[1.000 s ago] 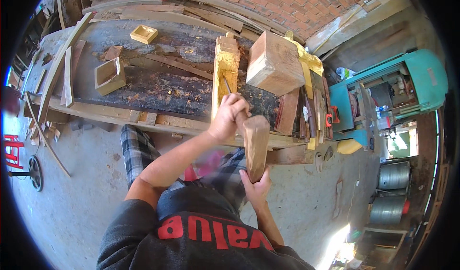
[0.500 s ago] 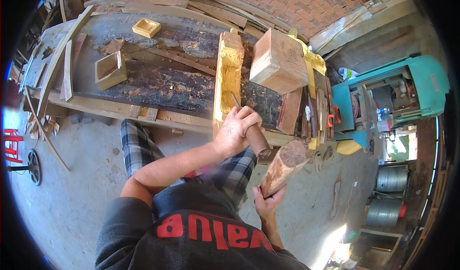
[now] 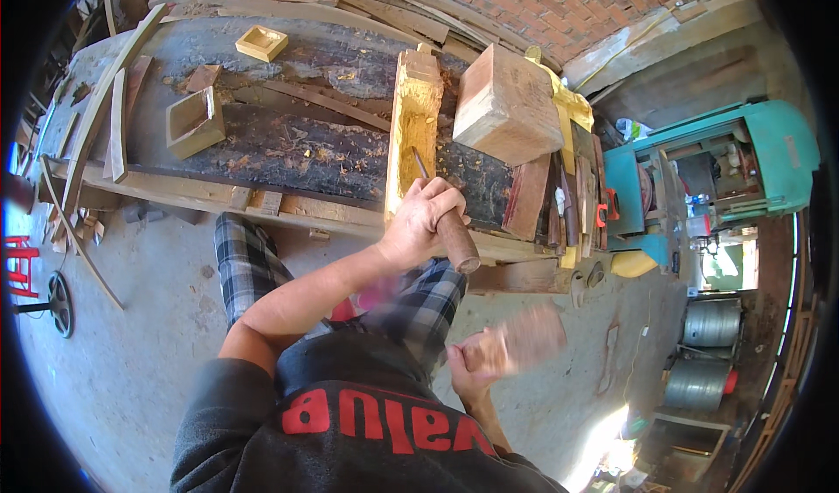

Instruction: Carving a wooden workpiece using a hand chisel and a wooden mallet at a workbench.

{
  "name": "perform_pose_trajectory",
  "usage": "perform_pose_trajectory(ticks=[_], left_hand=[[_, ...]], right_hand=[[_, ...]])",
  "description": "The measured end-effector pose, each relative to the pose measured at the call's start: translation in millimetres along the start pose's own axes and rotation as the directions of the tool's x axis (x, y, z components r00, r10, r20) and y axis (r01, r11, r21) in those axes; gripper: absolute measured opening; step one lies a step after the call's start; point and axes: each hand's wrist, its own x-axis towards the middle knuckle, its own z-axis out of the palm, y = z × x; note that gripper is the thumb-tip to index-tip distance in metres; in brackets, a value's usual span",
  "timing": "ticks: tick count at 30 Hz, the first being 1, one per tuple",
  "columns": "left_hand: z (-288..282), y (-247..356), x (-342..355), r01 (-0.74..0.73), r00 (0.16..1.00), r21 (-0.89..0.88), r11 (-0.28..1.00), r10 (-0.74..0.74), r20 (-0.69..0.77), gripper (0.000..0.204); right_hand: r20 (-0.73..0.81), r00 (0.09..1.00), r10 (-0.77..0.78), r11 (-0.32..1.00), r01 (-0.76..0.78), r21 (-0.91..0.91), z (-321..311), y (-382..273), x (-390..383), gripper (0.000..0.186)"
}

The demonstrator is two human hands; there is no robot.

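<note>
My left hand (image 3: 425,219) is closed round a chisel (image 3: 457,241) with a thick wooden handle. Its metal blade slants into the hollow of a long yellow wood block (image 3: 409,130) lying across the bench's front edge. My right hand (image 3: 472,372) grips a round wooden mallet (image 3: 524,339), which is smeared by motion. The mallet is off to the right, nearer to me than the chisel handle and apart from it. A big squared block of wood (image 3: 509,104) rests just right of the hollowed piece.
Two small wooden boxes (image 3: 196,123) sit on the dark slab bench (image 3: 288,148) at left, near long strips (image 3: 118,100). Hand tools and wood pieces (image 3: 572,200) lie at the bench's right end. A teal machine (image 3: 782,156) stands further right; a brick wall (image 3: 542,3) is behind.
The mallet has swung down and away from the chisel handle, toward me, and tipped to the right. The chisel and my left hand have shifted slightly left; the blade still points into the hollow.
</note>
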Motion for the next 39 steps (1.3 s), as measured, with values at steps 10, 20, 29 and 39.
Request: perform_pose_trajectory(ticks=[10,20,29,39], left_hand=[[1,0,-6,-0.011,0.999,-0.034,0.999,0.013,0.05,0.029],[11,12,-8,0.066,0.998,-0.118,0.991,-0.066,0.003,0.026],[10,5,3,0.036,0.997,-0.095,0.995,-0.042,-0.063,0.025],[14,0,3,0.03,0.998,-0.101,0.994,-0.035,-0.044,0.025]], right_hand=[[-0.057,0.956,0.287,0.912,-0.254,0.321,-6,-34,23,0.059],[0.209,0.961,-0.178,0.976,0.2,-0.09,-37,-33,15,0.032],[0.047,0.99,-0.13,0.992,0.13,0.01,-25,-28,17,0.049],[-0.164,0.984,0.065,0.957,-0.016,0.288,11,-16,26,0.054]])
